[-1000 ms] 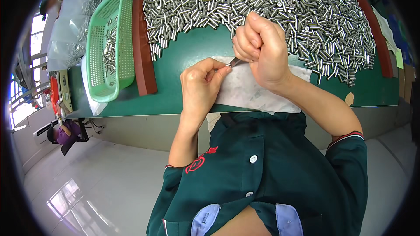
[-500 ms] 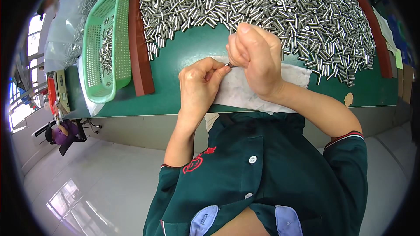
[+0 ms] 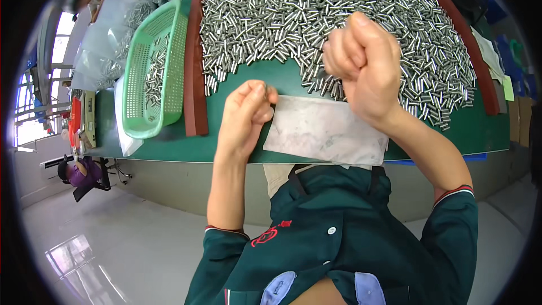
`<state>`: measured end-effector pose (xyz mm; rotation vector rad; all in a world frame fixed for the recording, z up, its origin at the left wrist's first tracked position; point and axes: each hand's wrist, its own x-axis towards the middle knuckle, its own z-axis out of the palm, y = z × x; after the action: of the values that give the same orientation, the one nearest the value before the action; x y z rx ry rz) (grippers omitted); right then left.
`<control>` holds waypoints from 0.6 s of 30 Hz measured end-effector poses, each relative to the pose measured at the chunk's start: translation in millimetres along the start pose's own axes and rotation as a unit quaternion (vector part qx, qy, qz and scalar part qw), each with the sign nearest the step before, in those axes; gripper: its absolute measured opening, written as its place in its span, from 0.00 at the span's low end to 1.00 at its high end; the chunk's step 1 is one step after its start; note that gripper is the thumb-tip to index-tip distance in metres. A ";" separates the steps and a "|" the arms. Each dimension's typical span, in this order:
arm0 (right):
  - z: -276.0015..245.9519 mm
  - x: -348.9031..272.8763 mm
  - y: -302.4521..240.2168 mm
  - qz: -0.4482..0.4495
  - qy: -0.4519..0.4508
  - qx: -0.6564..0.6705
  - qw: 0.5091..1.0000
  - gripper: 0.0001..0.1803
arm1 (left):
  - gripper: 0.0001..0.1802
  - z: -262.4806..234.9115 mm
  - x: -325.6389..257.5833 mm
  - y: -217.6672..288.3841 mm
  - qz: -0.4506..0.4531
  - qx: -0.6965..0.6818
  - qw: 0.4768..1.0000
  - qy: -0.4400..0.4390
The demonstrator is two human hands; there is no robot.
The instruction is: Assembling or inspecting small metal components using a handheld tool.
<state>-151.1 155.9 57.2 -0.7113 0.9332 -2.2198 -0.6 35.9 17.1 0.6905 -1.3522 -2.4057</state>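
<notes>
My left hand point(image 3: 245, 114) is curled shut at the left edge of a grey-white sheet point(image 3: 327, 131) that lies on the green table top point(image 3: 468, 133). My right hand point(image 3: 366, 66) is raised as a closed fist above the sheet's far edge, in front of a big heap of short metal pins point(image 3: 293, 11). The two hands are apart. Nothing shows between the fingers of either hand; anything inside the fists is hidden.
A light green perforated basket point(image 3: 148, 79) with several pins stands at the left, beside a red-brown bar point(image 3: 195, 68) that borders the heap. Clear plastic bags of pins point(image 3: 127, 17) lie at the back left. A curved red-brown rim point(image 3: 468, 51) bounds the heap on the right.
The hands were pinched together on a small metal pin over the sheet. They have now separated: the right hand rose toward the heap and the left dropped to the sheet's edge.
</notes>
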 end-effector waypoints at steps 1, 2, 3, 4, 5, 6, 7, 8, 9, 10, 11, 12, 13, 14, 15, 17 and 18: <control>-1.4 3.4 0.2 -0.041 -0.001 -0.035 0.999 0.20 | 0.06 -5.0 7.5 3.4 -0.018 -0.069 0.997 -0.028; -4.6 6.5 0.4 -0.051 -0.004 -0.026 0.998 0.20 | 0.06 -7.2 14.5 5.5 -0.036 -0.137 0.988 -0.055; -8.0 8.3 0.1 -0.060 -0.007 -0.016 0.998 0.20 | 0.07 -7.8 19.7 7.2 -0.043 -0.130 0.990 -0.040; -9.5 10.3 -1.8 -0.051 -0.014 -0.013 0.999 0.20 | 0.07 -6.6 25.6 11.4 -0.045 -0.121 0.991 -0.036; -10.3 11.8 -1.5 -0.044 -0.008 0.005 0.999 0.21 | 0.08 -6.1 31.7 15.4 -0.048 -0.111 0.992 -0.031; -11.2 13.0 -0.8 -0.037 -0.002 0.023 0.999 0.21 | 0.10 -6.7 38.8 18.4 -0.047 -0.109 0.993 -0.008; -14.0 13.8 1.1 -0.035 0.004 0.028 0.999 0.21 | 0.12 -6.0 43.8 22.3 -0.056 -0.103 0.993 -0.011; -16.2 13.7 1.7 -0.035 0.003 0.028 0.999 0.21 | 0.14 -6.6 48.2 25.6 -0.064 -0.097 0.993 -0.015; -18.3 13.0 2.2 -0.032 0.009 0.024 0.999 0.21 | 0.18 -17.4 55.2 23.2 -0.054 -0.043 0.996 -0.062; -22.0 13.3 2.3 -0.030 0.016 0.020 0.999 0.21 | 0.19 -10.4 57.1 24.8 -0.022 0.136 0.990 0.025; -25.0 12.8 2.6 -0.028 0.025 0.017 0.999 0.21 | 0.21 -0.1 58.7 25.6 0.053 0.342 0.936 0.063; -27.1 12.3 3.1 -0.028 0.025 0.018 0.999 0.21 | 0.23 7.1 60.5 24.8 0.126 0.530 0.833 0.099; -26.9 10.5 3.3 -0.027 0.026 0.010 0.999 0.21 | 0.24 8.5 63.7 23.5 0.173 0.606 0.765 0.129; -26.6 8.7 3.5 -0.026 0.028 0.003 0.999 0.21 | 0.23 11.5 62.6 20.5 0.201 0.657 0.714 0.136; -25.1 7.3 3.6 -0.025 0.027 0.004 0.999 0.21 | 0.22 16.3 61.5 17.3 0.228 0.703 0.659 0.142; -23.3 4.2 3.3 -0.023 0.028 -0.013 0.999 0.21 | 0.18 23.1 61.3 12.7 0.202 0.705 0.664 0.146; -24.9 2.7 4.2 -0.024 0.016 -0.017 0.999 0.21 | 0.16 22.7 62.0 9.8 0.216 0.715 0.648 0.148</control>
<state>-168.2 162.2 39.7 -0.7225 0.9821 -2.2690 -64.8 17.8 19.3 0.8029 -2.6442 -0.3928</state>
